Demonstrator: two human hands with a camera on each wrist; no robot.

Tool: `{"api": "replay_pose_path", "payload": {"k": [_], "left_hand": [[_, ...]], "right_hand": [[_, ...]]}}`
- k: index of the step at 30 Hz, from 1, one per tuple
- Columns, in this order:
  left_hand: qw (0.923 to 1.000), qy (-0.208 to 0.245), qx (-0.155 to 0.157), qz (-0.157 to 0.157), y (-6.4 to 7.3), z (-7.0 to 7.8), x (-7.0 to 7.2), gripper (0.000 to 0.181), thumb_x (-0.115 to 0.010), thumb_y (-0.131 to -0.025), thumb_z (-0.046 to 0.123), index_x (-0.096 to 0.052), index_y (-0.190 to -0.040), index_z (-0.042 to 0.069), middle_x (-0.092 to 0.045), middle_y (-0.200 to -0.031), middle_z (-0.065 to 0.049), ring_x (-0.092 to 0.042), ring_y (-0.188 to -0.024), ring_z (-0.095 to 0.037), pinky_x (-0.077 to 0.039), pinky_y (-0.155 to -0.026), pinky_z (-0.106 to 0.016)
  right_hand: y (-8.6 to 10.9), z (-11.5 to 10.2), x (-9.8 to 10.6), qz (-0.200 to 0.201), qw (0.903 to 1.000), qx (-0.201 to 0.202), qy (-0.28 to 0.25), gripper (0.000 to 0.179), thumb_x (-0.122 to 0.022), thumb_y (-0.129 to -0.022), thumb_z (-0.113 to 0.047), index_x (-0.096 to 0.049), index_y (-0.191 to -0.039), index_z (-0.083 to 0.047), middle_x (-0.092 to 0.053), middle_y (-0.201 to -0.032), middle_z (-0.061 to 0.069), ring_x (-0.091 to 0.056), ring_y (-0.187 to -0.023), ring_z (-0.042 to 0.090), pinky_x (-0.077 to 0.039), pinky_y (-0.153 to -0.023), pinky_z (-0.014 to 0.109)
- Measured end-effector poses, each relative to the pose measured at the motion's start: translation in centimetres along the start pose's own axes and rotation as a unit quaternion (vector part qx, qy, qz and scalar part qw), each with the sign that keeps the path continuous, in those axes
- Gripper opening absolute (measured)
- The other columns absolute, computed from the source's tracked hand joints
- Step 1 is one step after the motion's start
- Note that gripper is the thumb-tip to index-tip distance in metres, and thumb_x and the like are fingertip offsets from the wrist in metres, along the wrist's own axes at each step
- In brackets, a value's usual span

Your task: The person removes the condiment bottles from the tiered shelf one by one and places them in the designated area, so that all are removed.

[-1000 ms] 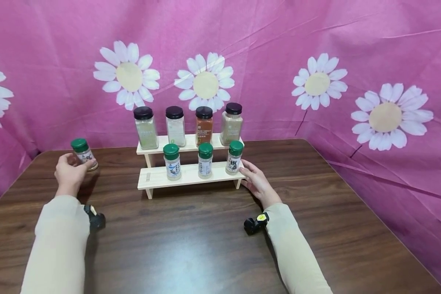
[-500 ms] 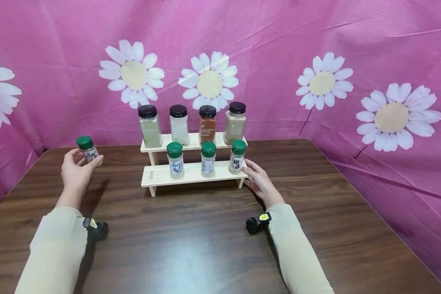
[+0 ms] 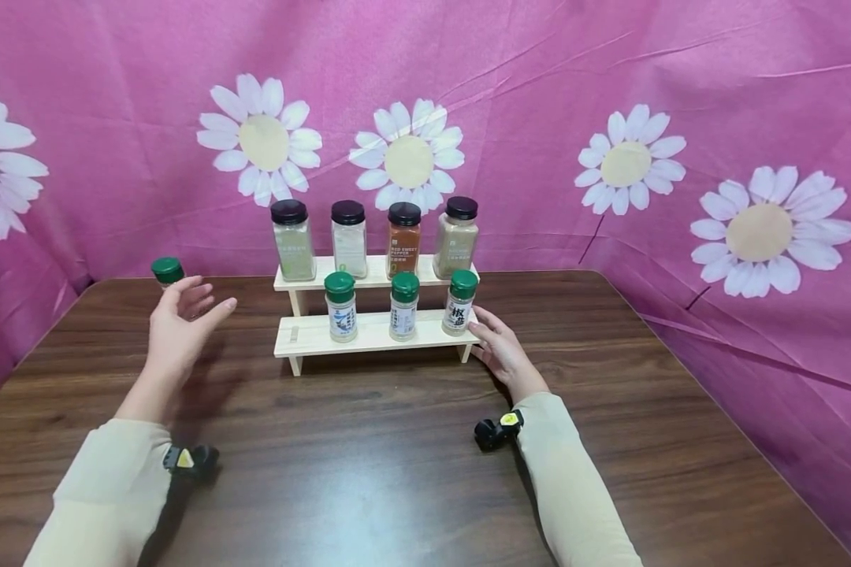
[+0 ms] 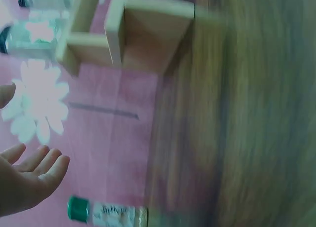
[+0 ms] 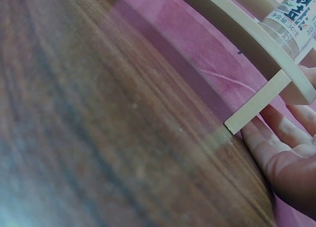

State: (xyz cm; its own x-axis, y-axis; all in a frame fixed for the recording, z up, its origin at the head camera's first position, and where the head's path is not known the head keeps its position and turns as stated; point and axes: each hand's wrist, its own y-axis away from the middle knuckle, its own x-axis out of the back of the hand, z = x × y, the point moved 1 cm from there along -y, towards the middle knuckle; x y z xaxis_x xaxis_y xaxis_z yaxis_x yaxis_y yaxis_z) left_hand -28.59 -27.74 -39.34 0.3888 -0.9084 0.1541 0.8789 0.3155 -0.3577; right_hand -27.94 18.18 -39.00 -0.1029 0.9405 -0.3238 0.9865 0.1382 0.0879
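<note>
My left hand (image 3: 180, 327) is off the rack's left side, fingers spread and holding nothing. Just beyond it stands a spice jar with a green cap (image 3: 167, 269), its body mostly hidden by the hand in the head view. The left wrist view shows this labelled jar (image 4: 116, 214) apart from the fingers. My right hand (image 3: 499, 350) grips the right end of the two-tier wooden spice rack (image 3: 376, 336), with fingers below the shelf beside its leg (image 5: 259, 102). Right by these fingers, a green-capped jar (image 3: 458, 305) stands upright on the lower shelf.
Two more green-capped jars, one a left jar (image 3: 342, 309) and one a middle jar (image 3: 403, 309), share the lower shelf. Several black-capped jars, among them a red pepper one (image 3: 403, 242), line the upper shelf. A pink flowered cloth (image 3: 518, 157) hangs behind the brown table (image 3: 369, 472).
My left hand has let go of the green-capped jar and moved right, its fingers spreading. The right hand stays at the rack's end. The head view has shifted slightly.
</note>
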Motion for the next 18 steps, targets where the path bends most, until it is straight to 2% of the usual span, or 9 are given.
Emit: {"api": "replay_pose_path", "payload": {"k": [2, 4, 7, 11, 18], "left_hand": [[0.9994, -0.005, -0.034, 0.003, 0.0, -1.2, -0.7, 0.055, -0.072, -0.071, 0.023, -0.047, -0.12, 0.015, -0.053, -0.113, -0.007, -0.051, -0.099, -0.017, -0.042, -0.076, -0.016], [0.9986, -0.013, -0.051, 0.0, 0.5, -1.3, -1.6, 0.053, -0.072, -0.071, 0.025, -0.049, -0.117, 0.016, -0.054, -0.112, -0.009, -0.052, -0.097, -0.018, -0.043, -0.075, -0.017], [0.9982, -0.007, -0.052, -0.028, 1.5, 0.1, -2.9, 0.053, -0.072, -0.07, 0.025, -0.049, -0.117, 0.014, -0.054, -0.111, -0.011, -0.052, -0.096, -0.018, -0.043, -0.077, -0.019], [0.9944, 0.03, -0.044, -0.091, 2.9, 2.4, -4.2, 0.05, -0.071, -0.072, 0.019, -0.049, -0.116, 0.009, -0.053, -0.111, -0.015, -0.053, -0.096, -0.018, -0.043, -0.08, -0.023], [0.985, 0.045, -0.041, -0.161, 3.7, 2.6, -6.5, 0.054, -0.069, -0.073, 0.03, -0.046, -0.118, 0.01, -0.054, -0.109, -0.014, -0.054, -0.093, -0.016, -0.044, -0.075, -0.021]], "right_hand": [[0.0, 0.0, 0.0, 0.001, 1.0, 0.002, 0.003, 0.049, -0.044, -0.089, -0.005, -0.024, -0.134, -0.002, -0.035, -0.124, 0.015, -0.055, -0.083, 0.01, -0.042, -0.079, 0.031], [0.0, 0.0, 0.0, 0.002, 1.0, 0.004, 0.004, 0.049, -0.044, -0.089, -0.004, -0.024, -0.134, -0.002, -0.034, -0.126, 0.016, -0.055, -0.083, 0.01, -0.042, -0.08, 0.032], [0.0, 0.0, 0.0, 0.003, 0.9999, 0.004, 0.01, 0.05, -0.044, -0.089, -0.004, -0.024, -0.134, -0.003, -0.032, -0.127, 0.016, -0.055, -0.083, 0.01, -0.042, -0.08, 0.032], [0.0, 0.0, 0.1, 0.005, 0.9998, 0.003, 0.018, 0.052, -0.046, -0.087, -0.004, -0.025, -0.134, -0.004, -0.034, -0.125, 0.014, -0.055, -0.084, 0.011, -0.042, -0.08, 0.032], [0.0, 0.0, 0.1, 0.012, 0.9998, 0.008, 0.015, 0.051, -0.046, -0.086, -0.001, -0.027, -0.133, -0.004, -0.039, -0.12, 0.015, -0.056, -0.082, 0.012, -0.043, -0.078, 0.033]]}}
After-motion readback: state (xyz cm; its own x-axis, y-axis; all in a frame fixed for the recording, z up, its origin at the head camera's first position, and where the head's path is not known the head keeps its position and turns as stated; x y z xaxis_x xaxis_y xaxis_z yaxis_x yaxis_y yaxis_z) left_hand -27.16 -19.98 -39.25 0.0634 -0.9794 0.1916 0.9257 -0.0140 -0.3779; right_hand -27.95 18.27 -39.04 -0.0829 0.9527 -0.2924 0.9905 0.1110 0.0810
